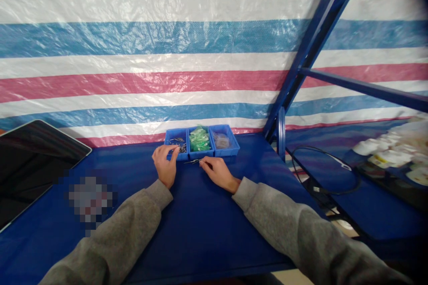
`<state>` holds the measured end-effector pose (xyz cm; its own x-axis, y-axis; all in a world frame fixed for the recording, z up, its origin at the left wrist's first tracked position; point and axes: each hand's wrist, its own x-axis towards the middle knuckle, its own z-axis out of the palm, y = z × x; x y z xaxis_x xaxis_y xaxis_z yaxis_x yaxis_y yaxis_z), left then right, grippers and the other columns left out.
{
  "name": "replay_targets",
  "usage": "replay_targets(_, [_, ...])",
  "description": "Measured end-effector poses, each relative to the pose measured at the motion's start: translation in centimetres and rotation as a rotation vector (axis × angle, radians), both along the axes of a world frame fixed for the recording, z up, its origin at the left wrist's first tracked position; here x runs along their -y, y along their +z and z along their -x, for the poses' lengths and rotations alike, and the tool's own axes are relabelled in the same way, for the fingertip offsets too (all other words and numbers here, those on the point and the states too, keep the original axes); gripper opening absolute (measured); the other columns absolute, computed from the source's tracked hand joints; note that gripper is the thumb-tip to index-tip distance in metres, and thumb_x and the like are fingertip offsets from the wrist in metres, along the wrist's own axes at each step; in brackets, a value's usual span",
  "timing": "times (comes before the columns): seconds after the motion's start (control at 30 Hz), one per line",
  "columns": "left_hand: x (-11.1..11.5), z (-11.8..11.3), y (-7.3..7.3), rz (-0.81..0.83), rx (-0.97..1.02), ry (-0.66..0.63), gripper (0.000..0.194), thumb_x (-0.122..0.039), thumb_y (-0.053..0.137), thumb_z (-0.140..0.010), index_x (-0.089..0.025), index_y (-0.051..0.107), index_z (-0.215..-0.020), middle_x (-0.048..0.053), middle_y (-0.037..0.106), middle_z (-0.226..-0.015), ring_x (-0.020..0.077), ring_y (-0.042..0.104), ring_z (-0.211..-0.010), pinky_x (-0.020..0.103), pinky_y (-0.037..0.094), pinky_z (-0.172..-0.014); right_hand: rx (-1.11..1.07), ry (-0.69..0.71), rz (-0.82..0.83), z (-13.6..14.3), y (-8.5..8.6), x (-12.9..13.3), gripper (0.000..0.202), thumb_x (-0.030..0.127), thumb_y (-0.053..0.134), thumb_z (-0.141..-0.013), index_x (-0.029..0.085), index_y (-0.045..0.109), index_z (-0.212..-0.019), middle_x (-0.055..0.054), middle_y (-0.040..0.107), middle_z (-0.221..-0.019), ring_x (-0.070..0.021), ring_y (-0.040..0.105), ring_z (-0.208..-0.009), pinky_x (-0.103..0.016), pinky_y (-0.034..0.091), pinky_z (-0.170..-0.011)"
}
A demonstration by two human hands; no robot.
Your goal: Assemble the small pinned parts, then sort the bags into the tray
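Observation:
Three small blue bins stand side by side at the back of the blue table (197, 213). The left bin (182, 157) holds thin metal pieces (182, 147), the middle one clear and green plastic packets (199, 139), the right one clear plastic pieces (221, 141). At the front of the left bin is my left hand (164, 164), thumb and forefinger brought together in a pinch; what lies between the tips is too small to make out. My right hand (217, 173), just before the middle bin, pinches the end of a thin metal piece (192, 161) that points left.
A dark flat screen (36, 164) leans in at the left, near a pixelated patch. On the right rise blue metal frame bars (301, 62); past them are a black cable (321, 191) and white items (391, 151). A striped plastic sheet (150, 80) hangs behind.

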<state>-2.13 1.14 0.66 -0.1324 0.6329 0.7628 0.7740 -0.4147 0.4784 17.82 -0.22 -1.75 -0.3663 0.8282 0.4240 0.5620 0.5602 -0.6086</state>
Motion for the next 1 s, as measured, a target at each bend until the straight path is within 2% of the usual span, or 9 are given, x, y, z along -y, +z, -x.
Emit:
replay_targets(0.13, [-0.3,-0.2,-0.1,0.047,-0.035,-0.041,0.017,-0.030,0.056,-0.084,-0.021,0.063,-0.096,0.004,0.066,-0.099,0.0223,0.055,-0.099,0.041,0.034,-0.095,0.049,-0.115,-0.005,-0.1,-0.1,-0.2,0.028,0.025,0.039,-0.094,0.017,0.064,-0.087,-0.004,0.068,-0.080,-0.0148,0.062,-0.073,-0.022,0.042,-0.069])
replay_targets(0.23, [0.1,-0.5,0.0,0.043,-0.049,-0.077,0.015,-0.028,0.056,-0.084,-0.020,0.063,-0.095,0.005,0.065,-0.100,0.0219,0.055,-0.100,0.042,0.033,-0.097,0.137,-0.187,0.020,-0.1,-0.2,-0.4,0.025,0.022,0.040,-0.092,0.018,0.064,-0.102,-0.006,0.070,-0.092,-0.0170,0.064,-0.083,-0.023,0.043,-0.076])
replay_targets(0.33, [0.6,-0.8,0.1,0.028,-0.069,-0.138,0.012,-0.027,0.055,-0.084,-0.020,0.064,-0.087,0.004,0.065,-0.096,0.0210,0.056,-0.099,0.039,0.037,-0.095,0.249,-0.195,0.047,-0.1,-0.1,-0.6,0.025,0.021,0.043,-0.091,0.020,0.062,-0.106,-0.007,0.070,-0.093,-0.0184,0.065,-0.084,-0.024,0.043,-0.077])
replay_targets(0.57, [1.2,-1.5,-0.3,0.100,-0.114,-0.405,0.017,-0.025,0.048,-0.088,-0.019,0.064,-0.084,0.006,0.062,-0.092,0.0163,0.059,-0.088,0.029,0.047,-0.082,0.351,-0.170,0.045,0.0,0.1,-0.4,0.027,0.021,0.044,-0.090,0.020,0.059,-0.112,-0.007,0.069,-0.096,-0.0188,0.064,-0.087,-0.024,0.043,-0.076])
replay_targets(0.67, [1.3,-1.6,-0.5,0.126,-0.137,-0.439,0.017,-0.024,0.048,-0.088,-0.019,0.064,-0.085,0.006,0.062,-0.092,0.0152,0.060,-0.085,0.026,0.049,-0.075,0.380,-0.160,0.038,0.1,0.0,-0.4,0.025,0.021,0.043,-0.090,0.020,0.060,-0.109,-0.008,0.069,-0.096,-0.0186,0.064,-0.087,-0.024,0.042,-0.075])
replay_targets(0.87, [1.4,-1.8,-0.5,0.149,-0.230,-0.447,0.016,-0.020,0.047,-0.088,-0.019,0.064,-0.088,0.005,0.064,-0.093,0.0157,0.060,-0.089,0.028,0.047,-0.083,0.387,-0.144,0.030,0.0,-0.1,-0.3,0.018,0.022,0.041,-0.092,0.020,0.059,-0.097,-0.006,0.068,-0.090,-0.0175,0.063,-0.082,-0.024,0.041,-0.071])
replay_targets(1.0, [1.4,-2.0,-0.7,0.206,-0.342,-0.455,0.018,-0.022,0.046,-0.089,-0.020,0.063,-0.094,0.005,0.065,-0.093,0.0144,0.061,-0.086,0.026,0.049,-0.081,0.418,-0.141,0.032,0.1,0.0,-0.2,0.016,0.022,0.042,-0.092,0.021,0.057,-0.094,-0.005,0.068,-0.090,-0.0178,0.063,-0.082,-0.024,0.040,-0.069])
